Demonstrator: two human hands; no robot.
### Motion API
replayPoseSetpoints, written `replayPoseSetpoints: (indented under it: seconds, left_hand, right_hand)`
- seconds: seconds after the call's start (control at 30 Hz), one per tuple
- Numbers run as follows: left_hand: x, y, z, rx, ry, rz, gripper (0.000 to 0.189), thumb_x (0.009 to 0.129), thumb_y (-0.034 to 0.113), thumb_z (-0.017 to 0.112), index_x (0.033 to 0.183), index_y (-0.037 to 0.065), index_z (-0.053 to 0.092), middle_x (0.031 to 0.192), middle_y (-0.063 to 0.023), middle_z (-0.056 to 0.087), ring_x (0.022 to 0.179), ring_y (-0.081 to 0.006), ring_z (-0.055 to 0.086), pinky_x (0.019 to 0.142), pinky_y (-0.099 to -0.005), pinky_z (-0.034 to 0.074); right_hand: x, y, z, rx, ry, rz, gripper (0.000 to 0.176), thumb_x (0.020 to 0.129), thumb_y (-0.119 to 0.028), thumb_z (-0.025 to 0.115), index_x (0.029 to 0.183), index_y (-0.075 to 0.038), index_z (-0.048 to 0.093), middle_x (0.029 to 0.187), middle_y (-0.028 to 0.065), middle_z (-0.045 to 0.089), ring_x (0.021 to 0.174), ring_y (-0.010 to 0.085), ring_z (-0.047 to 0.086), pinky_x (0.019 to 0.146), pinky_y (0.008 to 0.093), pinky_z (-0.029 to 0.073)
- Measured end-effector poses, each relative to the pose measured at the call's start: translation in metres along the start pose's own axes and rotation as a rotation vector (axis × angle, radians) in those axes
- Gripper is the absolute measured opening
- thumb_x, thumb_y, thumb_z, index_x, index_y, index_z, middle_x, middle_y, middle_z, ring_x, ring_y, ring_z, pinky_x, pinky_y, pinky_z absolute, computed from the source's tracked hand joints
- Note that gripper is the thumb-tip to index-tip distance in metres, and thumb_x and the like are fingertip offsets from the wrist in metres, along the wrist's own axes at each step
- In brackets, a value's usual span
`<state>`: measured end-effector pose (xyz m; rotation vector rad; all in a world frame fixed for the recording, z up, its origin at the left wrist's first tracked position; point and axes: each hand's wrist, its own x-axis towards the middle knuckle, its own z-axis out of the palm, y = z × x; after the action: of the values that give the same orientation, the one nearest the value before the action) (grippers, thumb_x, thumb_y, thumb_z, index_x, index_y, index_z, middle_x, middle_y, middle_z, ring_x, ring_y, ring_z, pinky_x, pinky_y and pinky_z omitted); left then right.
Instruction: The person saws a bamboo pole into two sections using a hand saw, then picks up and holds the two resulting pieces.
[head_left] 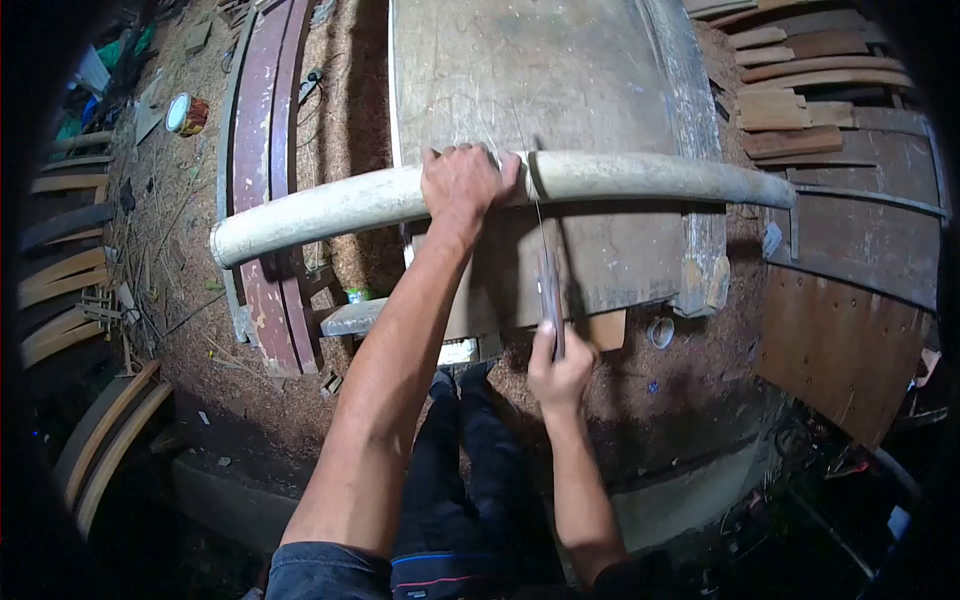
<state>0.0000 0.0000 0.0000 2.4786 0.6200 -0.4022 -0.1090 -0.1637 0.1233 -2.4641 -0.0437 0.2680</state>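
Note:
A long, whitish pipe [330, 205] lies crosswise over the worktable and the bench on the left, its shape bowed in this wide view. My left hand [462, 183] is closed over the top of it near the middle, thumb pointing right. Just right of that thumb, the thin blade of a handsaw [541, 228] crosses the pipe, seen nearly edge-on, where a dark line marks the pipe's surface. Below the pipe, my right hand [562, 368] is wrapped around the saw's handle.
Under the pipe stands a worn wooden worktable [520, 70]; a flaking maroon bench [262, 130] is at left. Curved wood pieces [820, 75] are stacked at right, near a brown panel [835, 345]. A paint can [188, 114] and a tape roll [660, 333] lie on the littered ground.

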Motion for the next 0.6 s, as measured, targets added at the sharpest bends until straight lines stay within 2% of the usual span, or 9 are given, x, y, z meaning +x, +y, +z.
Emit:
replayPoseSetpoints:
  seconds: [0.03,0.07,0.1,0.17,0.3,0.37,0.4,0.43,0.6]
  left_hand:
    - [0.002,-0.001,-0.002,-0.016,0.020,0.024,0.055,0.085,0.056,0.050,0.081,0.007,0.075,0.079,-0.0188,0.071,0.077,-0.0311,0.070,0.090,-0.0445,0.043]
    - [0.005,-0.004,-0.005,-0.035,0.046,0.034,0.053,0.086,0.053,0.049,0.081,0.007,0.075,0.079,-0.0189,0.071,0.077,-0.0311,0.070,0.089,-0.0451,0.043]
    - [0.083,-0.058,-0.058,0.186,0.293,0.081,0.053,0.086,0.053,0.049,0.080,0.007,0.075,0.079,-0.0187,0.071,0.077,-0.0312,0.070,0.089,-0.0449,0.043]
    - [0.088,-0.056,-0.067,0.205,0.256,0.076,0.052,0.087,0.052,0.049,0.080,0.007,0.075,0.078,-0.0182,0.071,0.078,-0.0314,0.070,0.089,-0.0446,0.043]
    - [0.086,-0.060,-0.056,0.210,0.328,0.111,0.051,0.086,0.051,0.050,0.080,0.007,0.075,0.081,-0.0176,0.071,0.079,-0.0309,0.070,0.089,-0.0439,0.043]
    - [0.088,-0.062,-0.059,0.214,0.343,0.120,0.051,0.086,0.051,0.050,0.081,0.007,0.075,0.083,-0.0168,0.072,0.079,-0.0305,0.070,0.089,-0.0435,0.043]
    - [0.087,-0.062,-0.059,0.221,0.320,0.111,0.050,0.086,0.050,0.050,0.080,0.007,0.074,0.085,-0.0168,0.072,0.080,-0.0299,0.070,0.088,-0.0433,0.042]
    - [0.089,-0.059,-0.060,0.217,0.325,0.116,0.049,0.086,0.049,0.050,0.080,0.007,0.074,0.085,-0.0167,0.072,0.080,-0.0298,0.070,0.088,-0.0432,0.042]
    - [0.087,-0.060,-0.058,0.180,0.354,0.118,0.048,0.086,0.049,0.051,0.081,0.007,0.074,0.085,-0.0163,0.071,0.082,-0.0290,0.069,0.088,-0.0430,0.042]
  right_hand:
    - [0.001,-0.007,-0.001,-0.007,0.005,0.012,0.024,0.092,-0.025,0.060,0.090,-0.003,0.071,0.057,0.0164,0.058,0.050,0.0288,0.063,0.049,0.0359,0.047]
    - [0.029,-0.014,0.011,-0.041,-0.013,-0.040,0.029,0.093,-0.023,0.060,0.072,-0.003,0.062,0.052,0.0167,0.050,0.044,0.0316,0.056,0.046,0.0372,0.042]
    - [0.100,-0.031,0.112,0.273,0.076,-0.119,0.033,0.092,-0.023,0.060,0.066,-0.003,0.057,0.052,0.0172,0.050,0.045,0.0331,0.056,0.046,0.0369,0.042]
    - [0.089,-0.026,0.117,0.315,0.099,-0.188,0.034,0.095,-0.021,0.056,0.069,0.001,0.053,0.051,0.0087,0.039,0.048,0.0123,0.036,0.045,0.0347,0.032]
    - [0.049,-0.014,0.115,0.321,0.206,-0.222,0.034,0.096,-0.022,0.055,0.070,0.000,0.055,0.051,0.0100,0.044,0.045,0.0148,0.040,0.044,0.0340,0.035]
    - [0.092,-0.033,0.117,0.302,0.090,-0.194,0.033,0.096,-0.022,0.055,0.071,-0.001,0.056,0.050,0.0101,0.043,0.044,0.0156,0.040,0.044,0.0342,0.035]
    - [0.104,-0.041,0.120,0.250,0.081,-0.127,0.031,0.093,-0.019,0.058,0.067,-0.004,0.057,0.056,0.0167,0.054,0.049,0.0281,0.060,0.045,0.0359,0.041]
    - [0.101,-0.026,0.128,0.256,0.104,-0.222,0.029,0.093,-0.019,0.059,0.068,-0.004,0.059,0.056,0.0171,0.054,0.048,0.0309,0.059,0.045,0.0367,0.041]
    - [0.038,0.003,0.114,0.282,0.161,-0.181,0.027,0.091,-0.021,0.061,0.073,-0.002,0.062,0.059,0.0155,0.058,0.051,0.0265,0.062,0.048,0.0358,0.044]
